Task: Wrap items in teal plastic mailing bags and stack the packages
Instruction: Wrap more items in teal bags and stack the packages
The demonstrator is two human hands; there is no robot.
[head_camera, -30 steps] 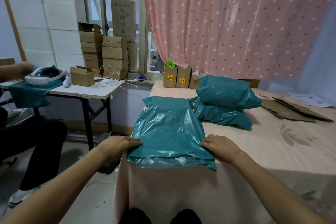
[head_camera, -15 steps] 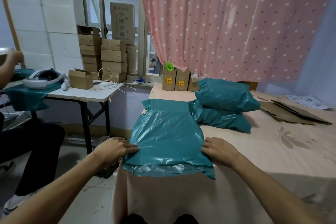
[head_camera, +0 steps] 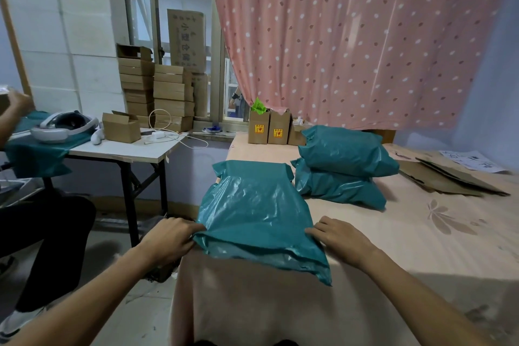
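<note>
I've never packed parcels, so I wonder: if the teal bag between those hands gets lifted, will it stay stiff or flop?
Probably floppy: the teal bag is thin, wrinkled film, and its near corner droops over the edge. Likely slippery, judging by its glossy sheen. Perhaps light, like the puffy stacked packages beside it.

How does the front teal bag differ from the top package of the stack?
The front bag lies fairly flat; the top package is puffed like a pillow. The front bag rests on the cloth, the top package on a lower package. The left hand and right hand touch the front bag; nothing touches the top package. Both are glossy teal.
</note>
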